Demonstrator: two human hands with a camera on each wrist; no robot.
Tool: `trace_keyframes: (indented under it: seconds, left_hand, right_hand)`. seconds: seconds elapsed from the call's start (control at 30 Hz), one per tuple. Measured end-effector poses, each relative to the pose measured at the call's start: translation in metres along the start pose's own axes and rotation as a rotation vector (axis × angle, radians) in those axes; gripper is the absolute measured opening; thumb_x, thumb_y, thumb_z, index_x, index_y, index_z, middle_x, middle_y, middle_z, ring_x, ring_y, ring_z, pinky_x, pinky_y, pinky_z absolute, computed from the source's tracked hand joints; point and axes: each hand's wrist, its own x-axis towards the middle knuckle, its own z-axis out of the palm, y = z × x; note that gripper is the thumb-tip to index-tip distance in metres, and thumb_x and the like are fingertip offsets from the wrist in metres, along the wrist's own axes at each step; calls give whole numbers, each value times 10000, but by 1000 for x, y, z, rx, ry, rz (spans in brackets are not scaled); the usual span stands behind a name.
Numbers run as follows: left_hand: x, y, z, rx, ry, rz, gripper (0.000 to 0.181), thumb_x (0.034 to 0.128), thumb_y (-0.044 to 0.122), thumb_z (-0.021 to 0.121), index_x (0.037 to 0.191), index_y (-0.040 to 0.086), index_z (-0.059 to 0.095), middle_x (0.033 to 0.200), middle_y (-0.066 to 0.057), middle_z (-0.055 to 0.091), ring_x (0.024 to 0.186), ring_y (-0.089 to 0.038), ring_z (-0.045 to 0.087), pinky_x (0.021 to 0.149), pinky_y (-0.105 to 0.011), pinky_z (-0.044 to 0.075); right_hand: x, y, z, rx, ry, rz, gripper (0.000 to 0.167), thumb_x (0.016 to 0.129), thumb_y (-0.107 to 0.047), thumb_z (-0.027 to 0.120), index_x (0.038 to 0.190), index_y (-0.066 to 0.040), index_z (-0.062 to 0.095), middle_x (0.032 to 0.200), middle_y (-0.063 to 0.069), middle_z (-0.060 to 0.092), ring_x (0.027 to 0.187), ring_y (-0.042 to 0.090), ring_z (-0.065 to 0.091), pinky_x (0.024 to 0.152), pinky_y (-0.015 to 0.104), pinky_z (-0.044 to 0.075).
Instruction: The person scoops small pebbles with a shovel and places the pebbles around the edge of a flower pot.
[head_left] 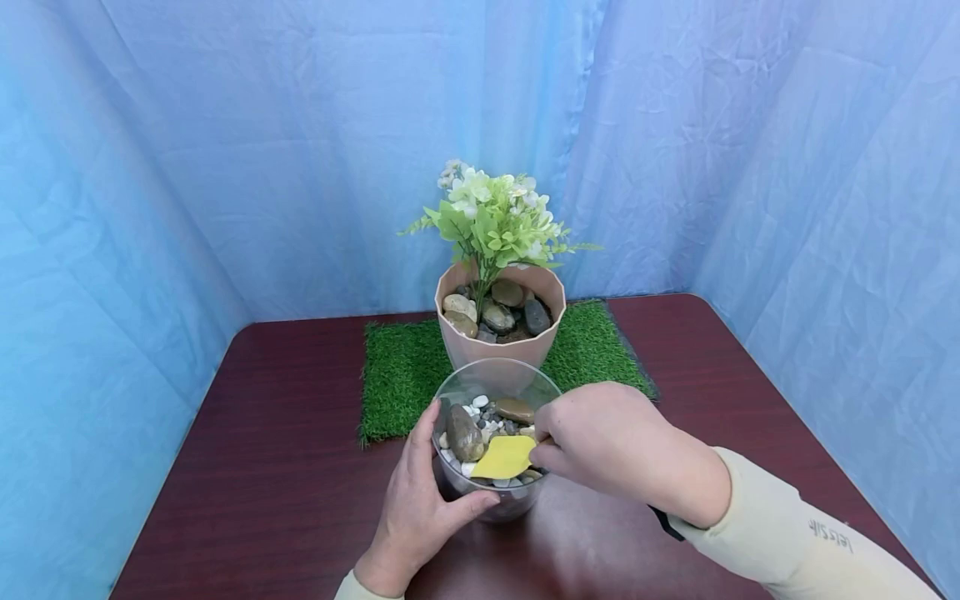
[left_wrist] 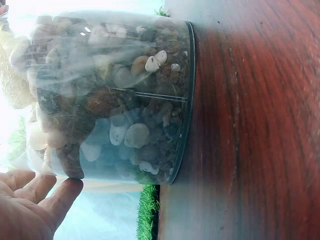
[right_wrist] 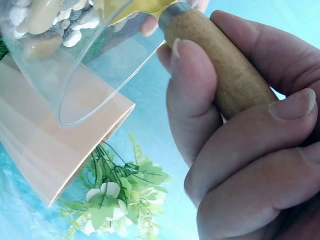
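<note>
1. One yellow trowel (head_left: 504, 457) dips inside one clear pot (head_left: 517, 502); the right hand (head_left: 603, 437) has its grip closed round the wooden handle (right_wrist: 217, 57).
2. The left hand (head_left: 420, 492) holds the pot.
3. Behind, partly blocked from me: one flowerpot (head_left: 491, 353), one grass mat (head_left: 405, 367).

I count two hands (head_left: 416, 496) (head_left: 607, 433), one yellow-bladed tool (head_left: 501, 458), one clear container (head_left: 510, 504), one pot (head_left: 465, 352), one plant (head_left: 498, 221), one mat (head_left: 405, 375).

At lower centre of the head frame, a clear round container (head_left: 517, 502), upright, with white and brown stones (head_left: 464, 433) inside; over these, a wooden-handled trowel (head_left: 502, 457), yellow blade pointing lower left.
</note>
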Motion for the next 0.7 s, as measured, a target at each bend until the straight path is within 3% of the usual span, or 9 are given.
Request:
trace_keyframes:
  seconds: [0.23,0.37,0.5,0.7]
  left_hand:
    - [0,0,1,-18,12,13,1257,712,649,887,1676,192,221,1666,-21,382,1463,-236,464,1170,-400,427]
    - [0,-1,2,-12,23,24,1245,718,660,876,1673,189,232,1660,-32,395,1456,-242,471,1169,-383,425]
    - [0,-2,3,-9,25,20,1237,718,645,885,1672,196,238,1657,-29,399,1453,-243,476,1163,-372,428]
    - [0,-1,1,-13,21,25,1247,717,648,883,1673,184,230,1669,-23,379,1462,-249,467,1187,-312,394]
  right_hand:
    - [-9,-2,5,-41,10,-24,402,860,-235,735,602,-300,434,540,-155,292,498,46,285,425,281,268]
    - [-11,0,6,-11,15,-46,414,833,-207,751,605,-303,420,564,-161,252,525,39,242,443,257,237]
    - [-10,0,10,4,27,-36,411,864,-222,738,600,-320,438,544,-169,293,507,28,273,433,258,257]
    - [-11,-7,19,-68,75,6,368,869,-249,717,605,-315,468,509,-147,342,467,55,330,393,304,302]
